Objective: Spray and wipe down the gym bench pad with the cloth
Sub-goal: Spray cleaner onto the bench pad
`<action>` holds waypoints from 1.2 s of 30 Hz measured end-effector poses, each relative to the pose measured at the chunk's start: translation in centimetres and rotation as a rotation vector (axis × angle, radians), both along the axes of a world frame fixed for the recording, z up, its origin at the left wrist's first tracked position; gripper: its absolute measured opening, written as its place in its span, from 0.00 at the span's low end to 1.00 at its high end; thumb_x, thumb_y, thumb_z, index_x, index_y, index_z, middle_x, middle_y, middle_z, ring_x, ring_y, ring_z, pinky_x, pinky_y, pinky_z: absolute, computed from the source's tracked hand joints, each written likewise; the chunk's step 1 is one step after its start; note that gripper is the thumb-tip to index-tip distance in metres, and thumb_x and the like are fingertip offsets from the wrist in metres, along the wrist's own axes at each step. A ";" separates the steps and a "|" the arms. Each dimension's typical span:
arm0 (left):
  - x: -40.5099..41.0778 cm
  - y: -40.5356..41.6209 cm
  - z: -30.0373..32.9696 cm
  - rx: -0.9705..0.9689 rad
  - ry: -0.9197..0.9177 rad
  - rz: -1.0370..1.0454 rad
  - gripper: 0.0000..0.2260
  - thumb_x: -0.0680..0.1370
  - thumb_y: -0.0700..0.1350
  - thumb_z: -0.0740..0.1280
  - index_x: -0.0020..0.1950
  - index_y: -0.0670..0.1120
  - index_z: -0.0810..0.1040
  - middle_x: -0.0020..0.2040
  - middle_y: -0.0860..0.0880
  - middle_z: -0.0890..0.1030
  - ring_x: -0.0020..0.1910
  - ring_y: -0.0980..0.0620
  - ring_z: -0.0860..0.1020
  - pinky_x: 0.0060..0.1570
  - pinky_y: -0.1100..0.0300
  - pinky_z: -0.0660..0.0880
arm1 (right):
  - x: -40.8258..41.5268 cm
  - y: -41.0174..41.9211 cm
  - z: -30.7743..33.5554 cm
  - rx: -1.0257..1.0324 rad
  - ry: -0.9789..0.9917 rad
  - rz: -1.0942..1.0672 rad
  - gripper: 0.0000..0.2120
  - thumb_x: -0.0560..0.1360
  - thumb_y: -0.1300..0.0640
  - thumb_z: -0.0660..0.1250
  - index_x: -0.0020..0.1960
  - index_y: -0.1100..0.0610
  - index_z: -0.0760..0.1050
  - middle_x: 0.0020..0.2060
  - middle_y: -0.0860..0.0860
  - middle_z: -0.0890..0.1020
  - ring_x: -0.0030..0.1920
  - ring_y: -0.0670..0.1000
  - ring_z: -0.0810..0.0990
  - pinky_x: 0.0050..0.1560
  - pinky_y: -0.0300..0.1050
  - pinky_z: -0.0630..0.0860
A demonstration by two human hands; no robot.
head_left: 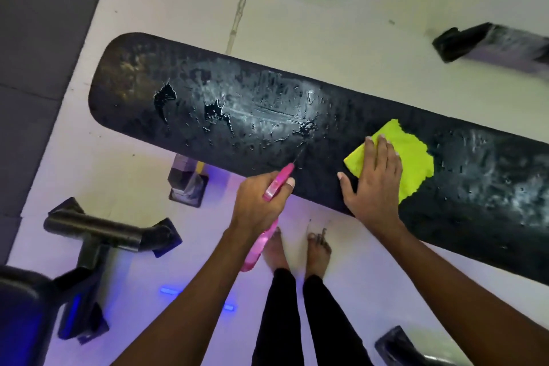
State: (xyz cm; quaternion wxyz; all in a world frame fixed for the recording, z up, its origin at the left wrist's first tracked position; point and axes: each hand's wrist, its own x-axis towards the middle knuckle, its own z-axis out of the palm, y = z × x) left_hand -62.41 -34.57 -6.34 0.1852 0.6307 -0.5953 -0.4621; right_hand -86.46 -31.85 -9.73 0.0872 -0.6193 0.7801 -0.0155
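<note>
While the left hand (261, 199) grips the pink spray bottle (269, 217), fingers wrapped round its neck and nozzle aimed at the middle of the black bench pad (297, 116), the right hand (371, 181) lies flat, fingers straight, pressing the yellow-green cloth (413, 157) onto the pad just beside the wet zone. Looks like staging: 1 hand sprays, the other keeps the cloth parked for the wipe. Droplets and streaks cover mid-pad; the far left end looks dry, likely still to do.
</note>
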 end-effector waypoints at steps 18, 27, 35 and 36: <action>-11.7 0.9 4.6 0.059 0.016 -0.222 0.20 0.77 0.59 0.67 0.35 0.44 0.75 0.27 0.42 0.76 0.29 0.37 0.81 0.33 0.38 0.78 | -12.0 4.7 7.4 -0.227 -0.391 -0.496 0.07 0.79 0.63 0.69 0.56 0.62 0.81 0.42 0.62 0.85 0.43 0.67 0.83 0.43 0.54 0.75; -20.8 -0.2 12.1 -0.188 0.230 -0.191 0.16 0.79 0.56 0.69 0.42 0.43 0.81 0.31 0.40 0.78 0.30 0.33 0.79 0.33 0.35 0.79 | -16.7 7.6 13.8 -0.419 -0.627 -0.743 0.06 0.78 0.61 0.71 0.55 0.58 0.83 0.43 0.54 0.88 0.43 0.57 0.86 0.50 0.57 0.84; -30.3 -2.9 15.3 -0.500 0.263 -0.157 0.09 0.82 0.44 0.70 0.55 0.38 0.83 0.42 0.41 0.83 0.37 0.43 0.79 0.45 0.43 0.79 | -18.5 10.9 15.6 -0.437 -0.741 -0.847 0.03 0.77 0.62 0.72 0.51 0.58 0.83 0.38 0.45 0.85 0.40 0.43 0.85 0.47 0.48 0.85; -31.3 -3.0 15.1 -0.508 0.255 -0.163 0.10 0.82 0.44 0.71 0.57 0.38 0.82 0.44 0.41 0.83 0.38 0.44 0.79 0.46 0.45 0.79 | -18.7 11.4 15.5 -0.427 -0.756 -0.867 0.04 0.78 0.62 0.72 0.52 0.58 0.82 0.39 0.47 0.86 0.41 0.46 0.86 0.48 0.50 0.85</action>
